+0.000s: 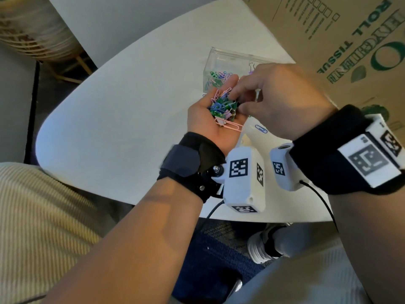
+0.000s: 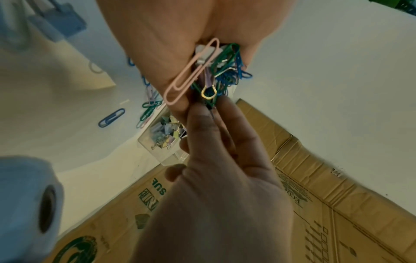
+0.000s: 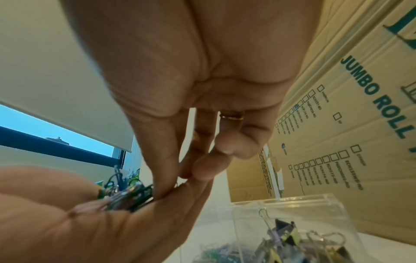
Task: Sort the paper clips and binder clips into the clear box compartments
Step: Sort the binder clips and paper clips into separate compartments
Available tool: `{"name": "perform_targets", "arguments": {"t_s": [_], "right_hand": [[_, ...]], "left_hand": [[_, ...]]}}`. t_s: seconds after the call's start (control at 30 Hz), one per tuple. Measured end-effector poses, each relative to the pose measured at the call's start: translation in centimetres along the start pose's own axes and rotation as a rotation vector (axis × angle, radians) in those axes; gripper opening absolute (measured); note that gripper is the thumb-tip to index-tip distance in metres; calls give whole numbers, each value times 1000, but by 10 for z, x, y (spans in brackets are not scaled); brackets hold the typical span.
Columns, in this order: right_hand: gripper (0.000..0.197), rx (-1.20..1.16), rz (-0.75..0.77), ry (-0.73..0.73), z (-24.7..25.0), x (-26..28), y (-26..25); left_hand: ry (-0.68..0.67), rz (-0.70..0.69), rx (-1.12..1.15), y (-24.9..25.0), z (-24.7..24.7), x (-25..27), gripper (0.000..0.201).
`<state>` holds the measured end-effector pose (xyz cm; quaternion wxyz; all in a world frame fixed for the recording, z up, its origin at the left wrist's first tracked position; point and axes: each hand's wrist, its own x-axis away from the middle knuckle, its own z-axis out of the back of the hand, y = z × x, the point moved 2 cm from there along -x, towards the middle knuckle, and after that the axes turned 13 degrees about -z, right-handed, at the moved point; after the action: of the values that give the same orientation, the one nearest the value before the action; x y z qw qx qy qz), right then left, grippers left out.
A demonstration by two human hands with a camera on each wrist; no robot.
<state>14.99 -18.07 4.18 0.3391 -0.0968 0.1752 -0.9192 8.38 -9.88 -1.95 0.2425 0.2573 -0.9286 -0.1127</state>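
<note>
The left hand [image 1: 210,119] lay palm up just before the box [image 1: 230,66], cupped loosely under a tangle of clips [image 1: 222,106] — a tray, I judge, for picking over. The right hand [image 1: 278,99] reached in, thumb and fingertip pinched into the tangle; on which clip, I could not tell. A pink clip [image 2: 191,73] lay lengthwise along the palm, long axis toward the wrist. One blue clip [image 1: 261,129] sat on the counter [image 1: 120,128].
</note>
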Motion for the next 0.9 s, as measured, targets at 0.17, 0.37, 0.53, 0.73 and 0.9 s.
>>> {"name": "perform_targets", "arguments": {"t_s": [0.17,0.37,0.53,0.73,0.9], "right_hand": [[12,-73,-6,-8,1,-1,4],[7,-252,-27,-21,8,0,11],[11,-432,-26,-64,10,1,13],[17,-566,-7,-127,11,1,12],[10,-721,-49,35,20,-5,18]], "left_hand": [[-23,22,66,-1,3,1,36],[-19,35,76,-3,2,0,43],[-42,47,88,-6,2,0,48],[-69,38,132,-6,1,2,37],[-16,74,102,-6,9,1,39]]}}
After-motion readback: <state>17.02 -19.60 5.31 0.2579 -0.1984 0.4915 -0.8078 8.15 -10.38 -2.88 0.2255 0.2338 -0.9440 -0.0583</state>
